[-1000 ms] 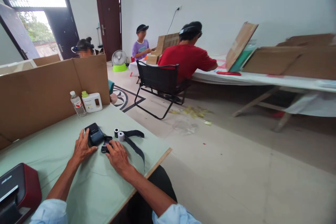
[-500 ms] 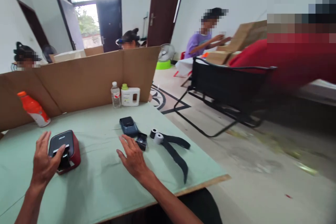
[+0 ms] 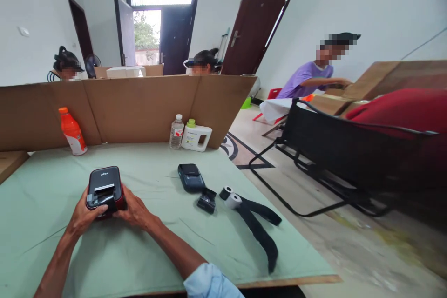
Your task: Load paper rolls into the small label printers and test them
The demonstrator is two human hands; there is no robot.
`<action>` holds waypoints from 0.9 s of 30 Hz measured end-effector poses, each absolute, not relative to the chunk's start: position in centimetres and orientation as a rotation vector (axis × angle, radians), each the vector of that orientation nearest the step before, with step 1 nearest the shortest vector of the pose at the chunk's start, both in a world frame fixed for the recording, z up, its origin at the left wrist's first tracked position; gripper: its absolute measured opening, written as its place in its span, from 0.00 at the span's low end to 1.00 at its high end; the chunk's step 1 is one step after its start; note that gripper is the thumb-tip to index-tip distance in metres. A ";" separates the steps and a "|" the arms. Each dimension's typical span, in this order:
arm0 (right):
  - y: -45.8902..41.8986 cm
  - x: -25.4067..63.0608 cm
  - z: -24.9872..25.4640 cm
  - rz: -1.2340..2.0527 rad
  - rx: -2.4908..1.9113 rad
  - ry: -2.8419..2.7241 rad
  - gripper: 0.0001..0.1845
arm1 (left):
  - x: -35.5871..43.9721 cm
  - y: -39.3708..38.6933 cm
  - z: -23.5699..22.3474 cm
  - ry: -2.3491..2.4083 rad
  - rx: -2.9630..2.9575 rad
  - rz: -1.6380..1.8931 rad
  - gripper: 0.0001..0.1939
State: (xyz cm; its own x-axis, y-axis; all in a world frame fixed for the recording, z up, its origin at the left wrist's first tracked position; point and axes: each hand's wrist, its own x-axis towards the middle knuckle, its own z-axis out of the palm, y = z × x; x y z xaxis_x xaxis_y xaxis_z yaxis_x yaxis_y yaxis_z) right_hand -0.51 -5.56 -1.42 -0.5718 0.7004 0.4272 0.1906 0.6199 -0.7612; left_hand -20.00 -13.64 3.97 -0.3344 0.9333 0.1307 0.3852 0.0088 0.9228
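Observation:
A small label printer with a black top and dark red sides is held between my two hands at the left of the table. My left hand grips its near left side, the thumb lying over the front by a dark flap or strip. Against its right side is my right hand, fingers closed around the edge and partly hidden. To the right lies a dark blue handheld device, beside a small black part. Two small rolls, one black-and-white and one white, lie by long black strips.
A cardboard screen stands along the table's far edge. Before it are an orange bottle, a clear water bottle and a white jug. A black folding chair is at the right. Several people sit beyond.
My right hand has moved left to the printer, and both hands have closed on its sides. The view has turned left, so things appear farther right.

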 end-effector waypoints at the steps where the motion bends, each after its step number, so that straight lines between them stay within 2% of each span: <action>1: -5.8 -0.5 -1.4 0.912 -0.670 -2.083 0.52 | -19.7 -13.8 4.0 1.724 1.355 1.313 0.54; 11: -9.5 10.2 -1.9 0.814 -0.850 -1.897 0.43 | -10.0 -13.8 5.1 1.270 1.463 1.179 0.63; 16: -11.1 14.1 -2.1 0.917 -0.875 -1.827 0.39 | -7.5 -13.5 3.8 1.181 1.638 1.071 0.67; 21: -11.2 15.0 -3.4 0.946 -0.890 -1.815 0.40 | -8.8 -13.5 2.0 1.267 1.784 0.969 0.58; 27: -10.2 14.8 -5.1 0.821 -0.965 -1.811 0.50 | -10.2 -14.2 1.1 1.431 1.978 0.965 0.46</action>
State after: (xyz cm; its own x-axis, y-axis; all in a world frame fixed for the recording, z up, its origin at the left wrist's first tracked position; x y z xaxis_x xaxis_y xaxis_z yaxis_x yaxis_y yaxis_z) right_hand 14.79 -10.18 -5.11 -0.2925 0.8694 0.3982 0.2732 0.4750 -0.8365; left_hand -10.23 -14.19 1.12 0.1919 0.9494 0.2486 0.5861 -0.3141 0.7469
